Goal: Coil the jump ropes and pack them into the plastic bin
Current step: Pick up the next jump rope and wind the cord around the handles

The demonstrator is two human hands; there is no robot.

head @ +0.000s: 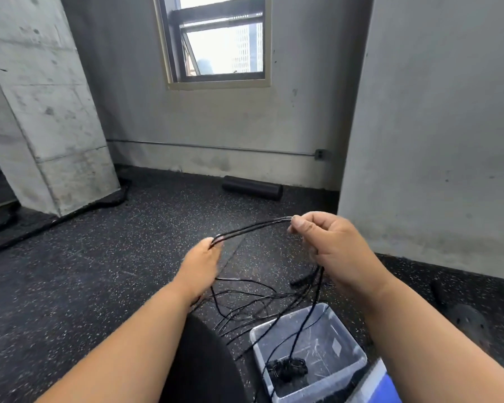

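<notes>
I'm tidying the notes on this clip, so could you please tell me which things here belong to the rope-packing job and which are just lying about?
Part of the job:
jump ropes, held by left hand and right hand
plastic bin
coiled rope in the bin

Just lying about:
foam roller
weight plate

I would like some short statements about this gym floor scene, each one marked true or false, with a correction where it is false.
1. Both hands hold the bundle of thin black jump ropes. True.
2. The clear plastic bin is empty. False: a dark tangled clump of rope lies inside it.
3. A black foam roller lies on the floor by the far wall. True.
4. The left hand rests flat on the floor. False: it is raised, its fingers pinching the ropes.
5. The right hand grips the ropes. True.
</notes>
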